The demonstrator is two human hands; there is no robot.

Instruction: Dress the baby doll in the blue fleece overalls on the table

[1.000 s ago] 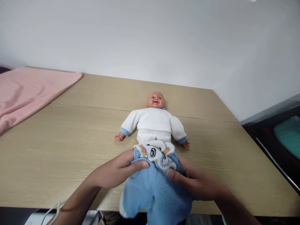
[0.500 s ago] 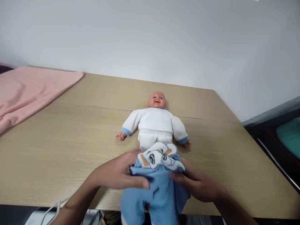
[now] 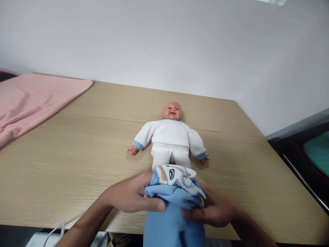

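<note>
A baby doll (image 3: 170, 132) lies on its back, head away from me, in a white long-sleeved top with blue cuffs. Below the top its white cloth lower body shows. Around or over the doll's legs is a fuzzy blue garment (image 3: 164, 219) with a white animal face and orange ear patches bunched at its upper edge. My left hand (image 3: 131, 193) grips the left side of this bunched edge, thumb on top. On the right side my right hand (image 3: 216, 204) pinches the cloth, its thumb slightly blurred. The doll's lower legs are hidden.
The wooden table (image 3: 77, 168) has a pink cloth (image 3: 33, 99) at its left. A white cable (image 3: 60, 231) hangs by the near left edge above a white object. To the right stands a dark item with a teal part (image 3: 318, 152). A wall rises behind.
Both hands have moved slightly down toward me with the blue garment. More of the doll's white lower body shows, and the garment's upper edge is more folded over.
</note>
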